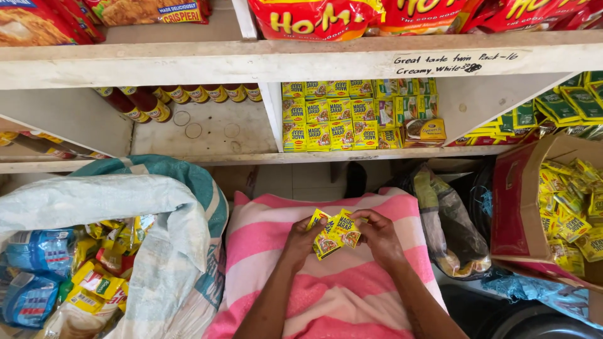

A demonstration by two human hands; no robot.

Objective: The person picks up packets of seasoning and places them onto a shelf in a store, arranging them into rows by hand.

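Observation:
Both my hands meet over a pink and white striped sack [276,282] in front of me. My left hand [303,242] and my right hand [379,237] together hold a small strip of yellow seasoning sachets [335,232], the left pinching its lower left part, the right its upper right end. Straight ahead, a shelf compartment holds rows of the same yellow sachets [339,122] stacked upright.
A white woven sack [169,251] full of packets stands open at left. A cardboard box [521,201] of yellow sachets sits at right, with a dark plastic bag [455,232] beside it. Red bottles [188,95] lie on the wooden shelf [207,154]; snack bags fill the top shelf.

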